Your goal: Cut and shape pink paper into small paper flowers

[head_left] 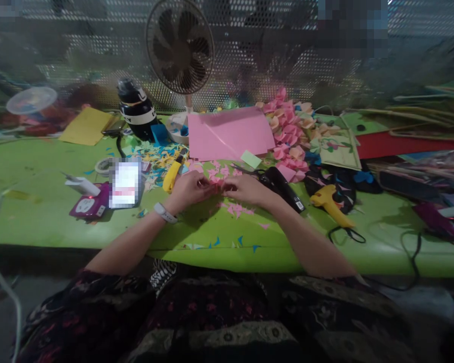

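Together, the left hand (pixel 191 188) and right hand (pixel 247 190) pinch pink paper (pixel 217 185) between nearly closed fingertips (pixel 232 186).

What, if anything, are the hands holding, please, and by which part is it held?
The left hand and right hand appear to pinch a small pink paper piece between them; which edges they grip is too blurred to tell.

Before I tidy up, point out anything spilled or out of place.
Pink scraps lie strewn by the left hand and right hand, and stray blue scraps lie near the front edge of the table, like spilled litter.
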`<state>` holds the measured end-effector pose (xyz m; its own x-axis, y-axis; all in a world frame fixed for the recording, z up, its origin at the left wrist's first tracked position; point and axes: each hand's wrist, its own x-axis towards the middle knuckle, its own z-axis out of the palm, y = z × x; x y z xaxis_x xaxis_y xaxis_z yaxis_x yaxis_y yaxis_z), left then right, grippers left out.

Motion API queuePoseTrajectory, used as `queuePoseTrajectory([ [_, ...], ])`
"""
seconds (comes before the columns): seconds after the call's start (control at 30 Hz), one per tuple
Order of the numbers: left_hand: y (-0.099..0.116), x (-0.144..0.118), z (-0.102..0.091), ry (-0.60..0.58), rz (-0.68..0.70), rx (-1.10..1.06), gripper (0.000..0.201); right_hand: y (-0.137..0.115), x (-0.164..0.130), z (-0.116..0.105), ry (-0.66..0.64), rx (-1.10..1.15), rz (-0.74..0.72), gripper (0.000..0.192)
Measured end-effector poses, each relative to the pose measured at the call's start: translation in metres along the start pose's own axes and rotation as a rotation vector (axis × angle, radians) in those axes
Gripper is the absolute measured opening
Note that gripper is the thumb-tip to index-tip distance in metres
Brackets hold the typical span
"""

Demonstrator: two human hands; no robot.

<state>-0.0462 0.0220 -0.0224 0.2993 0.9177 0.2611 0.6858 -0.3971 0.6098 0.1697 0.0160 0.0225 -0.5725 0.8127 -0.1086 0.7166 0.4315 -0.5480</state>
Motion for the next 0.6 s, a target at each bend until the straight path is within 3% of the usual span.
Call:
queuePoseTrajectory([
  [0.17,-0.004,0.001,0.007,-0.015,0.051,0.079,0.032,0.007,0.001,-0.002,0.109,-0.055,-0.054,0.018],
  [0.37,0.0,0.001,0.001,0.02,-0.008,-0.017,0.019,0.001,-0.003,-0.01,0.282,0.087,0.045,0.016],
  [0.6,0.005,-0.004,0.0,0.119,0.186,0.0,0.017,-0.002,-0.001,-0.005,0.356,0.132,0.074,0.02],
])
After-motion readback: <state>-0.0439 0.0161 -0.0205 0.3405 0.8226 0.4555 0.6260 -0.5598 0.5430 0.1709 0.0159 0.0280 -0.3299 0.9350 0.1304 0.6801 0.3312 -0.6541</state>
